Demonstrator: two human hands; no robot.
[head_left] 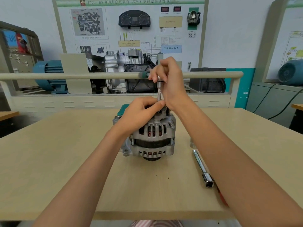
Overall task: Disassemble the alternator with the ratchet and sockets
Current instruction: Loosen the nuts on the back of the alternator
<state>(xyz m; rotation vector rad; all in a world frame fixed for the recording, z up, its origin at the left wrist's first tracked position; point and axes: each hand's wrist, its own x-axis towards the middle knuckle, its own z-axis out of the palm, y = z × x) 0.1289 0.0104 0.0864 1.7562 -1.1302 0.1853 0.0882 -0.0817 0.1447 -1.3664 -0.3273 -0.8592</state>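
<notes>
Beige worktop (65, 161) carried the alternator (152, 138), housing intact; right hand (168, 79) gripped the ratchet (159, 90), left hand (141, 112) pinched its socket end; spare extension (202, 167) at four o'clock.

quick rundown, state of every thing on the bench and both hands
alternator: upright on the table, pulley end down, housing still assembled
ratchet: held vertical on an extension over the alternator's top
spare extension bar: lying flat on the table, untouched
left hand: fingers pinch the lower end of the ratchet's extension
right hand: grips the ratchet head
</notes>
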